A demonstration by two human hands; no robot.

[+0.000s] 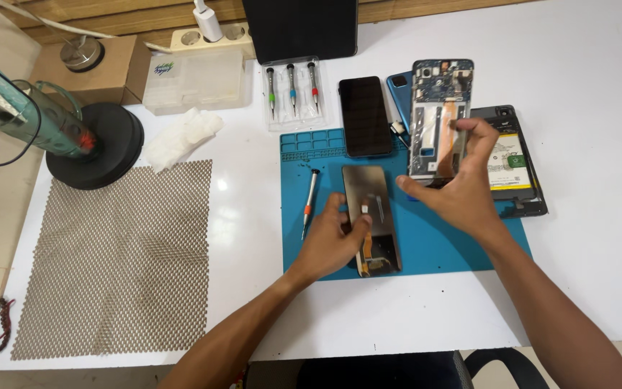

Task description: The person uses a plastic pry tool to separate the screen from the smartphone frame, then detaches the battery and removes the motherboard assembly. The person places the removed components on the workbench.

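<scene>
My left hand (334, 241) rests on a phone screen panel (370, 194) lying back-side up on the blue repair mat (440, 245), fingers pinching its lower left edge near the orange flex cable. My right hand (458, 191) holds an opened phone frame (437, 108) upright by its lower end, with the circuit board and an orange flex cable showing. A small screwdriver with an orange band (309, 204) lies on the mat just left of my left hand.
A black phone (365, 115), a blue phone back cover (399, 90) and a phone body with its battery exposed (514, 162) lie around the mat. A clear case of three screwdrivers (293, 92), a mesh pad (120, 259), crumpled tissue (181, 137), a black round stand (106, 148).
</scene>
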